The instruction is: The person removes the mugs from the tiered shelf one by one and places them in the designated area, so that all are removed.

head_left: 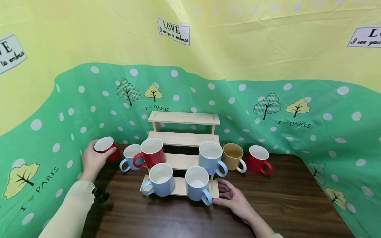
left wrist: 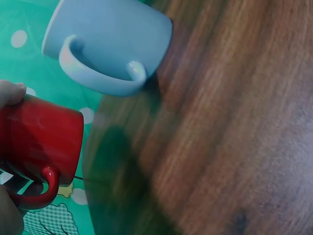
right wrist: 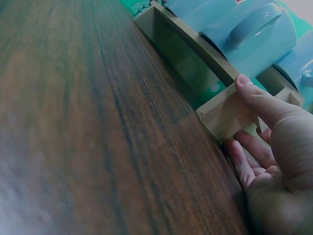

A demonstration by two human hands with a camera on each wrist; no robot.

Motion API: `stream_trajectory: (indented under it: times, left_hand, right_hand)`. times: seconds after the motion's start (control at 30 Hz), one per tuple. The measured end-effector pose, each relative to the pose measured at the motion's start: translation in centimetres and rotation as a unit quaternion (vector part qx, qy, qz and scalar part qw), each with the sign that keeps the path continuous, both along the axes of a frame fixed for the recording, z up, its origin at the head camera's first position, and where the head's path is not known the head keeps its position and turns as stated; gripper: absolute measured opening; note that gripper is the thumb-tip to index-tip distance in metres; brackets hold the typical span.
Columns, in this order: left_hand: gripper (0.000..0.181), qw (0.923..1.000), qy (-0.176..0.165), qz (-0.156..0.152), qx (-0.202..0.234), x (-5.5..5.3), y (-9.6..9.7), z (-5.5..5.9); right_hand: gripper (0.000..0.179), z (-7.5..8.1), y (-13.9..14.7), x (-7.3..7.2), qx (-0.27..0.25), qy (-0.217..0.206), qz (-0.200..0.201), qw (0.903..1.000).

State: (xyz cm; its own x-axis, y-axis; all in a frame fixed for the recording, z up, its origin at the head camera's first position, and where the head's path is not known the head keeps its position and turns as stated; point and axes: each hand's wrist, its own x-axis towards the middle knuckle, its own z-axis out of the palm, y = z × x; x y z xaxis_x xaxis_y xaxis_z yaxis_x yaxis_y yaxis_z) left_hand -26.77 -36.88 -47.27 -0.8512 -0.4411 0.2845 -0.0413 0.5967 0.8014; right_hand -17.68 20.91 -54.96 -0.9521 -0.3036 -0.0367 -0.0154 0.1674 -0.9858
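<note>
At the far left, my left hand (head_left: 94,158) grips a red mug (head_left: 112,152) with a white inside; in the left wrist view this red mug (left wrist: 44,134) hangs over the table's edge, handle toward the palm. Beside it stands a light blue mug (head_left: 132,152). My right hand (head_left: 233,199) holds the right end of the lowest step of a wooden tiered rack (head_left: 180,185), thumb at the front corner. Two light blue mugs (head_left: 161,180) occupy that step. On the step above are a red mug (head_left: 152,155) at left and a blue mug (head_left: 210,157) at right.
A tan mug (head_left: 233,157) with a white handle and another red mug (head_left: 258,159) stand right of the rack on the dark wood table (head_left: 282,198). The two upper steps (head_left: 183,118) bear nothing. A green and yellow printed curtain (head_left: 190,76) closes off the back and sides.
</note>
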Motion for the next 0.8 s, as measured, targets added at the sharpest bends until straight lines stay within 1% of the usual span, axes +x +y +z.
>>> stream_trajectory:
  times: [0.13,0.23,0.4,0.53,0.73,0.8]
  left_hand:
    - [0.082,0.9999,0.003,-0.002,-0.012,-0.1,-0.2,-1.0]
    - [0.082,0.9998,-0.008,-0.001,-0.017,-0.1,-0.3,-1.6]
    - [0.088,0.9995,-0.030,0.005,-0.013,-0.1,-0.3,-2.5]
    - [0.091,0.9991,-0.042,0.001,-0.010,-0.2,-0.3,-2.9]
    - [0.093,0.9979,-0.063,-0.009,-0.008,-0.3,-0.2,-3.0]
    - [0.093,0.9978,-0.064,-0.016,-0.007,-0.3,-0.3,-3.1]
  right_hand:
    - [0.081,0.0,0.1,0.0,-0.002,0.002,0.003,1.0000]
    - [0.081,0.0,0.0,0.0,-0.003,0.002,0.003,1.0000]
    - [0.081,0.1,-0.1,0.1,-0.003,0.009,0.006,0.9999]
    - [0.081,0.2,-0.1,0.2,-0.003,0.009,0.009,0.9999]
    - [0.082,0.4,-0.1,0.3,-0.004,0.003,0.005,1.0000]
    - [0.081,0.4,0.0,0.2,-0.003,0.002,0.004,1.0000]
